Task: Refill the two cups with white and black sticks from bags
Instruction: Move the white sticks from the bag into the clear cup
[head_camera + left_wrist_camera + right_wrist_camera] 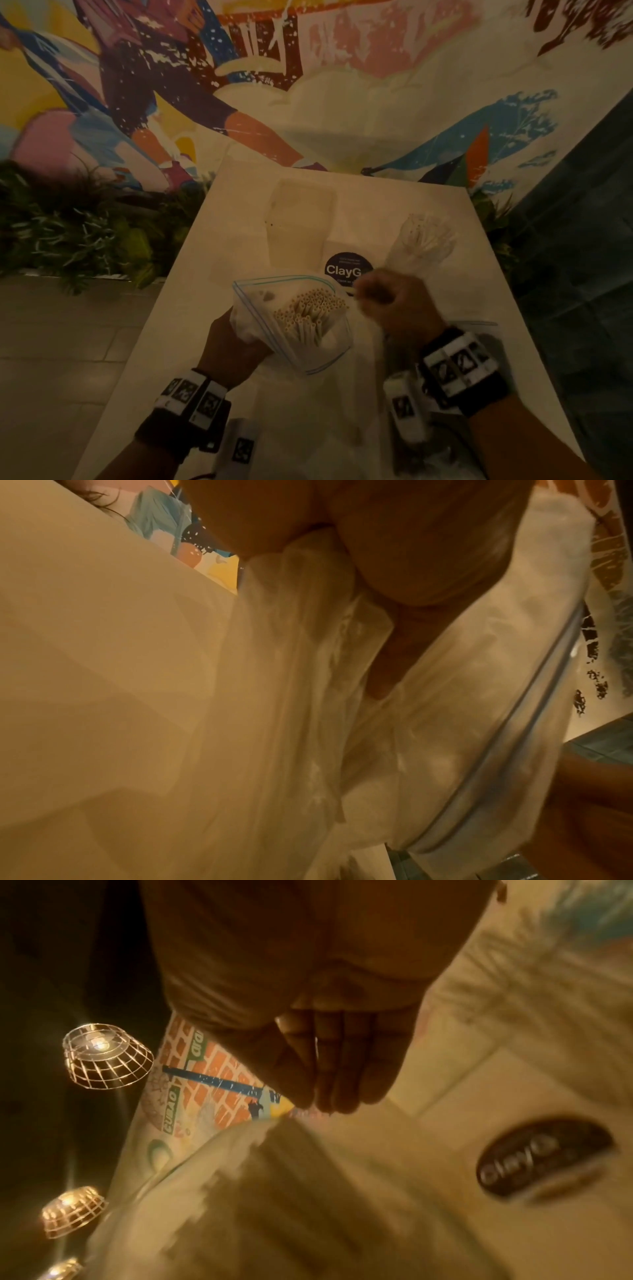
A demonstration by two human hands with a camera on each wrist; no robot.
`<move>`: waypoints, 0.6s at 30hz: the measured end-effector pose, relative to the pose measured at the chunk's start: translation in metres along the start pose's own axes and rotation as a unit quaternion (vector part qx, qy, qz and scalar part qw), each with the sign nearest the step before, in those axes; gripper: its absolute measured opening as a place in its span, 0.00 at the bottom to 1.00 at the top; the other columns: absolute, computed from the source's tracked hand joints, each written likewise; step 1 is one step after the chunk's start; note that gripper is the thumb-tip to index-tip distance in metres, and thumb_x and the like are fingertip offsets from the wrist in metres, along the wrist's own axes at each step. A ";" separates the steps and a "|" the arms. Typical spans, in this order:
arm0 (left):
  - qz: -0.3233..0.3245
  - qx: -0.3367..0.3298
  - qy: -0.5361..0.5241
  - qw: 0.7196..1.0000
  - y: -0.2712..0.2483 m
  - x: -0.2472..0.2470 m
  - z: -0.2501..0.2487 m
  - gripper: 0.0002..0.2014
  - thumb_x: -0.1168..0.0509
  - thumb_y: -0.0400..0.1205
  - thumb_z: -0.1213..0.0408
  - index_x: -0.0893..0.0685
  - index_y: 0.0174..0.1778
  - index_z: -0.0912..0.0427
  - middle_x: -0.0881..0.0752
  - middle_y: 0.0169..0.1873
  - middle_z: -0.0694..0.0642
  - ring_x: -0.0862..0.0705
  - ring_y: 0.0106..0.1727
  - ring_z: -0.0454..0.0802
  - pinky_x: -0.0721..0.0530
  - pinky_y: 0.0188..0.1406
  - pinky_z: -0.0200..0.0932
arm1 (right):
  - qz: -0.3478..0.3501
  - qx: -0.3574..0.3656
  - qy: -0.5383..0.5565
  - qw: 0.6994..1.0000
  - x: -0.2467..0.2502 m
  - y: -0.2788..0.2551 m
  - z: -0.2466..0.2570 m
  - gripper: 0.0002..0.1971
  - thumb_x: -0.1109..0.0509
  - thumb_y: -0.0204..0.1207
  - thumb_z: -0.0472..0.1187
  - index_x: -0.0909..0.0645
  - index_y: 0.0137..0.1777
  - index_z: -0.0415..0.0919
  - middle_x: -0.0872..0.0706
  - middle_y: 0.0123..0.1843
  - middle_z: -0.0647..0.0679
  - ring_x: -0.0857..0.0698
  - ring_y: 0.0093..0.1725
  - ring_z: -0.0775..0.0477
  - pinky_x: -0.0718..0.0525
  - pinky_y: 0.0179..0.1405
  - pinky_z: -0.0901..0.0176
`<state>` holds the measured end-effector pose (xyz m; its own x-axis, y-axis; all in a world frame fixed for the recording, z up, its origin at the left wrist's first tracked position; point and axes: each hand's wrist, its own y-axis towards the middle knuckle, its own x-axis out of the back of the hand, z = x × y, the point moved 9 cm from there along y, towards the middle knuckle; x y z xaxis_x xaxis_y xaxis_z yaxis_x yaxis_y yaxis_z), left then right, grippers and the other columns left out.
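So far one cup [420, 241] near the bench's [212, 246] far right edge holds white sticks. Left hand [228, 346] grips the open bag [294, 325] mid-bench; right hand [394, 298] is blurred, grasp unclear. Black sticks not seen.

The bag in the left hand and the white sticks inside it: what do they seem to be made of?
Bag: thin clear plastic, glossy and crinkled, with a blue zip strip. White sticks: hollow matte tubes, probably paper; dim light leaves it open.

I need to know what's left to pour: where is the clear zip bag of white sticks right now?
In the head view, the clear zip bag of white sticks is centre-table, gripped by the left hand, just left of the right hand.
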<state>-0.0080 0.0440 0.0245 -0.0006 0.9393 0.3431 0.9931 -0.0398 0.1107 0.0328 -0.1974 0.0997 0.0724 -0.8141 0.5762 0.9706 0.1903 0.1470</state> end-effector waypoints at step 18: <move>0.041 0.081 -0.096 0.991 0.002 -0.014 0.006 0.46 0.17 0.35 0.43 0.16 0.51 0.57 0.09 0.40 0.46 0.13 0.46 0.35 0.15 0.40 0.30 | -0.041 -0.115 0.270 0.955 -0.088 -0.042 -0.017 0.19 0.20 0.62 0.26 0.21 0.44 0.48 0.13 0.44 0.55 0.15 0.45 0.61 0.18 0.42 0.69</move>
<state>-0.0054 0.0329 0.0140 0.0884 0.9834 0.1588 0.9947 -0.0787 -0.0663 -0.0103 -0.1426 0.0295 0.0417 -0.9971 0.0632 0.9984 0.0391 -0.0417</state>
